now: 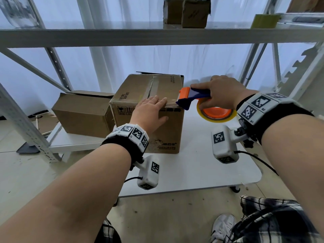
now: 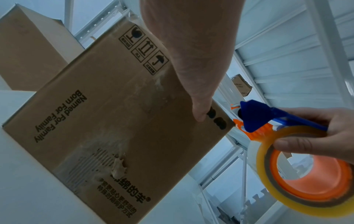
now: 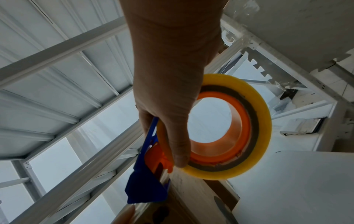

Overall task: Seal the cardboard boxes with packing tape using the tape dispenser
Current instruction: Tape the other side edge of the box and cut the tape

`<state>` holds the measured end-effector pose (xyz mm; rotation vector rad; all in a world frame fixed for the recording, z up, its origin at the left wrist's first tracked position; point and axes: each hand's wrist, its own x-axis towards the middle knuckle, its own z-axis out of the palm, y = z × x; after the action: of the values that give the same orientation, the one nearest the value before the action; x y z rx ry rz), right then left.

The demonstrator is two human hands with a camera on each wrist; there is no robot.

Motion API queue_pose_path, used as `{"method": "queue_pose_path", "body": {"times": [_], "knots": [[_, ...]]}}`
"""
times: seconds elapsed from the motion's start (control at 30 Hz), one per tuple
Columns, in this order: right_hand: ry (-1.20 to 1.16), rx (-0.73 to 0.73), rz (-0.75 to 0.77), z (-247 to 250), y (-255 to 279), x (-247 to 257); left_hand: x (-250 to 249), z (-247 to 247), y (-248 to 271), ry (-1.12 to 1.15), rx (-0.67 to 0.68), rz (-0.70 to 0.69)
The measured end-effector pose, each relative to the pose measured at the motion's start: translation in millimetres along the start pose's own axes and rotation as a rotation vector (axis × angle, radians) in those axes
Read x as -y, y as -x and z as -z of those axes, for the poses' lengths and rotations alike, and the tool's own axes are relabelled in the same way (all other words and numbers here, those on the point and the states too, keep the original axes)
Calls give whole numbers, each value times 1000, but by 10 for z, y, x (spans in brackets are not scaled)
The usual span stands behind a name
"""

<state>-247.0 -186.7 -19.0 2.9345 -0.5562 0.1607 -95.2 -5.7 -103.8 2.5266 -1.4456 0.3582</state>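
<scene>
A closed cardboard box (image 1: 140, 92) (image 2: 107, 121) stands on the white table (image 1: 201, 163), clear tape running along its top seam. My left hand (image 1: 152, 111) (image 2: 191, 53) lies over its near top edge, fingers flat on top and thumb against the front face. My right hand (image 1: 222, 92) (image 3: 168, 75) grips the blue and orange tape dispenser (image 1: 192, 97) (image 2: 256, 119) (image 3: 147, 186), whose yellowish tape roll (image 1: 217, 114) (image 2: 310, 171) (image 3: 229, 127) hangs below. The dispenser's head sits at the box's top right corner, with a strip of clear tape stretched along the near top edge.
A second cardboard box (image 1: 82, 113) with loose flaps sits left of the first, on a low shelf. More boxes (image 1: 187, 12) stand on the upper metal shelf (image 1: 122, 35). Slotted shelf uprights (image 1: 24, 127) flank the space. The table's right half is bare.
</scene>
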Motion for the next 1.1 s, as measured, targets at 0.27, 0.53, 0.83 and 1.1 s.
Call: {"method": "queue_pose_path", "body": {"times": [0.27, 0.53, 0.83, 1.1], "knots": [[15, -19, 8, -73, 7, 17, -86, 150, -59, -15, 15, -39], [2, -68, 23, -105, -48, -73, 26, 7, -158, 10, -23, -53], [-29, -55, 10, -133, 14, -407, 17, -11, -152, 9, -40, -40], [-24, -136, 35, -183, 50, -519, -128, -44, -166, 29, -51, -7]]}}
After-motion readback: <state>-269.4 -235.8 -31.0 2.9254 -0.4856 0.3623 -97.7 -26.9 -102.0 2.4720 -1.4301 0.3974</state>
